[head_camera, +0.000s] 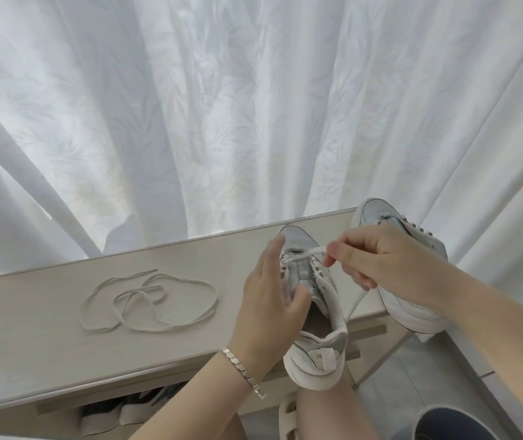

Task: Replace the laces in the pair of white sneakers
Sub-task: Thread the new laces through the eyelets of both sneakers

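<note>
Head view, looking down at a pale table [31,328]. Right hand [390,262] pinches the end of a flat white lace [312,251] between thumb and forefinger, drawn from the toe-end eyelets of the near sneaker [317,312]. Left hand [269,300] lays straight, closed fingers against that sneaker's flank, thumb by the tongue. Its long axis runs away from the person: toe beyond the fingertips, heel nearest, overhanging the table edge. Second sneaker [412,246] sits behind the right knuckles. A loose lace [146,300] lies coiled well left of the left fingers. Threading seems barely begun; the next move likely needs the tip aimed into the following eyelet
</note>
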Demonstrator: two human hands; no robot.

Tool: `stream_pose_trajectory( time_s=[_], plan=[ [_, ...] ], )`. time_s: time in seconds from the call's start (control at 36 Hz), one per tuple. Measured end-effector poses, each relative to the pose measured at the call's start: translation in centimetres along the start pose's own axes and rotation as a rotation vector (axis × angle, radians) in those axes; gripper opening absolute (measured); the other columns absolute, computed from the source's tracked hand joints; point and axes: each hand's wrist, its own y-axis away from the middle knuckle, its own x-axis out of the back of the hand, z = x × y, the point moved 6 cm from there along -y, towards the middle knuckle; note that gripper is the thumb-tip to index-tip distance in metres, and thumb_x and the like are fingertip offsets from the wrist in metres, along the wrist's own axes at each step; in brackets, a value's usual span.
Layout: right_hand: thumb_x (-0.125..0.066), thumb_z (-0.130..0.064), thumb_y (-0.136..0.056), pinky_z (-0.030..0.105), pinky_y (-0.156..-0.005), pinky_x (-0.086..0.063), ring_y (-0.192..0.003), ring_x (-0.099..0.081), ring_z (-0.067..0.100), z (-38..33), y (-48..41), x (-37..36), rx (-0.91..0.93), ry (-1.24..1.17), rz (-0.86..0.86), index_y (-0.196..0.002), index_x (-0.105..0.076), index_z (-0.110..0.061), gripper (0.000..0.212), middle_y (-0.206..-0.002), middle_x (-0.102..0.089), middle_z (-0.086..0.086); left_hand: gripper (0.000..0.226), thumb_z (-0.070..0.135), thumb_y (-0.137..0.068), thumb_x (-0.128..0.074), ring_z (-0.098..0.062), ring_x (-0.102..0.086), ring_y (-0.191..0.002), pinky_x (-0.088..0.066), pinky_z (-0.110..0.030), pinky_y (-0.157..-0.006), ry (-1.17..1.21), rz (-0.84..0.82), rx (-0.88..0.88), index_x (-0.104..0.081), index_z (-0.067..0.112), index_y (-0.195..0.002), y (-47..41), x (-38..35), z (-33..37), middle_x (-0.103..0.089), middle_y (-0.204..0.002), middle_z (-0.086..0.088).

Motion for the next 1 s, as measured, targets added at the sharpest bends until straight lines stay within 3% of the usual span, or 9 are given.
stream_pose_trajectory(
  time_s=[0.08, 0.19, 0.31, 0.5, 0.61, 0.72, 0.81, 0.86, 1.0],
  plan=[
    [-0.054, -0.037, -0.089, 0.022, -0.052, -0.031, -0.050, -0.034, 0.011, -0.8, 0.3, -0.9, 0.055, 0.169, -0.053, -0.070, -0.068, -0.025, 0.026, -0.052, -0.040, -0.004, 0.059, 0.031, -0.084, -0.045, 0.007, -0.038, -0.126, -0.029, -0.011, -0.104, 0.116, -0.143, -0.242, -0.023, 0.037, -0.139, 0.0, 0.5, 3.2, -0.041, -0.137, 0.022],
    [-0.053, -0.036, -0.091, 0.025, -0.053, -0.030, -0.051, -0.035, 0.011, -1.3, 0.1, -1.1, 0.068, 0.220, -0.057, -0.057, -0.057, -0.023, 0.037, -0.052, -0.042, -0.004, 0.053, 0.041, -0.086, -0.038, -0.003, -0.058, -0.073, -0.048, -0.019, -0.070, 0.005, -0.222, -0.342, -0.038, 0.028, -0.137, -0.8, 1.5, 4.1, -0.056, -0.087, 0.022],
    [-0.056, -0.041, -0.087, 0.019, -0.051, -0.028, -0.052, -0.032, 0.010, -0.8, 0.2, 0.0, 0.029, 0.269, -0.041, -0.069, -0.068, -0.023, 0.028, -0.052, -0.034, -0.007, 0.026, 0.036, -0.090, -0.051, -0.004, -0.046, -0.057, -0.036, -0.012, -0.054, -0.080, -0.081, -0.389, -0.070, 0.019, -0.085, -2.0, 3.9, 2.2, -0.051, -0.063, 0.013],
    [-0.046, -0.030, -0.096, 0.021, -0.051, -0.031, -0.053, -0.032, 0.016, 1.5, 1.0, 2.1, -0.134, 0.257, -0.003, -0.073, -0.067, -0.021, 0.032, -0.053, -0.032, 0.000, 0.035, 0.019, -0.099, -0.043, -0.011, -0.056, -0.059, -0.042, -0.027, -0.067, 0.113, 0.354, 0.332, -0.056, 0.016, -0.066, -3.7, 8.2, -7.0, -0.053, -0.056, 0.003],
    [-0.045, -0.027, -0.097, 0.015, -0.047, -0.030, -0.044, -0.030, 0.009, 2.0, 1.2, 2.7, -0.183, 0.273, 0.013, -0.075, -0.067, -0.021, 0.032, -0.044, -0.031, -0.012, 0.020, 0.012, -0.096, -0.044, -0.020, -0.058, -0.079, -0.042, -0.031, -0.081, -0.087, 0.223, 0.463, -0.060, 0.013, -0.084, -3.1, 7.4, -9.0, -0.064, -0.093, -0.010],
    [-0.052, -0.032, -0.093, 0.017, -0.050, -0.030, -0.045, -0.028, 0.008, 0.8, 0.6, 1.0, -0.084, 0.359, -0.038, -0.072, -0.068, -0.029, 0.027, -0.046, -0.029, -0.010, 0.033, 0.013, -0.095, -0.046, -0.008, -0.044, -0.119, -0.030, -0.017, -0.099, -0.109, 0.169, 0.129, -0.047, 0.015, -0.128, -2.4, 6.2, -3.1, -0.048, -0.128, 0.004],
    [-0.054, -0.034, -0.092, 0.019, -0.052, -0.030, -0.047, -0.031, 0.007, -0.6, -0.1, -1.1, 0.028, 0.376, -0.059, -0.057, -0.059, -0.036, 0.035, -0.048, -0.035, -0.009, 0.027, 0.036, -0.095, -0.041, 0.002, -0.054, -0.109, -0.041, -0.021, -0.098, 0.194, -0.085, -0.017, -0.046, 0.031, -0.122, -1.6, 3.9, 2.3, -0.058, -0.119, 0.015],
    [-0.053, -0.031, -0.093, 0.018, -0.050, -0.030, -0.045, -0.033, 0.006, -1.6, -0.4, -1.8, 0.107, 0.348, -0.023, -0.055, -0.058, -0.033, 0.038, -0.045, -0.039, -0.010, 0.047, 0.050, -0.086, -0.035, 0.004, -0.060, -0.095, -0.047, -0.021, -0.087, 0.282, -0.255, -0.004, -0.045, 0.028, -0.127, -1.2, 2.4, 3.8, -0.064, -0.107, 0.013],
    [-0.062, -0.015, -0.083, 0.019, -0.059, -0.040, -0.058, -0.047, 0.006, -1.6, -0.5, -1.3, 0.198, 0.349, 0.168, -0.083, -0.066, -0.024, 0.010, -0.064, -0.057, -0.003, 0.021, 0.041, -0.096, -0.040, 0.006, -0.049, -0.056, -0.037, -0.010, -0.058, -0.062, -0.235, -0.030, -0.057, 0.031, -0.086, -1.7, 2.5, 3.4, -0.057, -0.066, 0.013]
  ],
)
